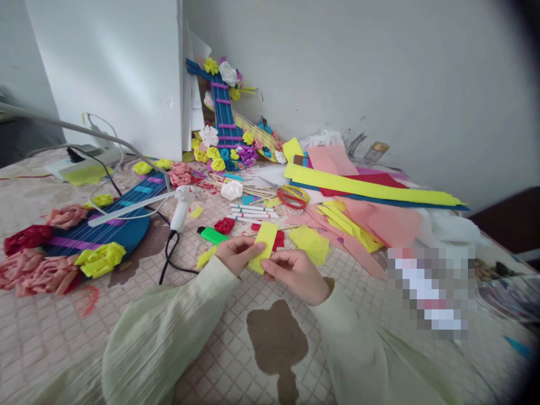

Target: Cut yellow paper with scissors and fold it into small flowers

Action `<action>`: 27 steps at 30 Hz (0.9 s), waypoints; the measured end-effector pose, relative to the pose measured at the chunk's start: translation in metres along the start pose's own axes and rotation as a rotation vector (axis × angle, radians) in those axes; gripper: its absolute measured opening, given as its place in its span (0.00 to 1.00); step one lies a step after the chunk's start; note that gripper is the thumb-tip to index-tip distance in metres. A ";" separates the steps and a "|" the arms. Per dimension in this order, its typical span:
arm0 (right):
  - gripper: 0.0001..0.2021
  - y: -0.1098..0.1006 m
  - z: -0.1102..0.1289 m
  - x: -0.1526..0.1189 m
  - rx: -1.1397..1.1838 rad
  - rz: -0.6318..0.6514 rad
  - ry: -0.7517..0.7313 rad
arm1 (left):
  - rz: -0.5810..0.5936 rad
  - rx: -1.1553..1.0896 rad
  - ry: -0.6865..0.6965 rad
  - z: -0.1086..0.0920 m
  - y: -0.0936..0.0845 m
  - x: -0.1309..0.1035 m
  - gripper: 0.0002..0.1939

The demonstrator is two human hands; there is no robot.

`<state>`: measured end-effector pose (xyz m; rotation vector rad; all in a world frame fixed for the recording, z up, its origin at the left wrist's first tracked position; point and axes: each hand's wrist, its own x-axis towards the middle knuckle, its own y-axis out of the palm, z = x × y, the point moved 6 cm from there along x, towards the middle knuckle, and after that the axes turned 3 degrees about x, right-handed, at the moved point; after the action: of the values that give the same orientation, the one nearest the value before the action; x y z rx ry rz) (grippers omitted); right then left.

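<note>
A blurred block of squares hides a patch at the right of the table (270, 388), so what lies there cannot be told. Clear plastic (510, 295) beyond it runs out of view, and both sleeves (169, 332) are cut off below. Flowers (100, 260) and the glue gun (180, 211) cover parts of the blue cutout (135, 222). The fingers behind the yellow strip (268, 233) are mostly hidden.

The strip is plain, bright yellow, flat-looking and longer than wide, held tilted with its upper end leaning right, just above the table's near middle. Faint lines may be creases, but they are too small to tell. The left hand (234, 254) has a narrow grip on its left side, thumb on the front; the right hand (297, 273) pinches its lower right edge.

Yellow sheets (310, 244) lie near the right hand. The green marker (214, 235) is near the left hand, with a red flower (224, 225) just beyond it and white pens (253, 212) farther back. Scissors (293, 197) with red and yellow handles lie beyond the strip.
</note>
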<state>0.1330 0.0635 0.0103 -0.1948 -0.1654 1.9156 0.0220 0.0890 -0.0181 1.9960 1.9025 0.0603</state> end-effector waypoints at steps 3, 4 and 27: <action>0.13 0.001 -0.002 0.000 -0.010 -0.004 0.003 | -0.008 -0.034 -0.013 0.001 0.000 0.000 0.13; 0.13 0.002 -0.003 0.000 -0.019 -0.006 0.003 | -0.010 -0.049 -0.014 0.001 0.000 -0.001 0.12; 0.12 0.006 -0.003 -0.002 0.036 0.071 0.041 | 0.031 0.001 -0.012 -0.005 0.005 -0.005 0.11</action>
<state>0.1287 0.0597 0.0061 -0.2180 -0.0981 1.9820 0.0250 0.0851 -0.0111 2.0222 1.8644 0.0550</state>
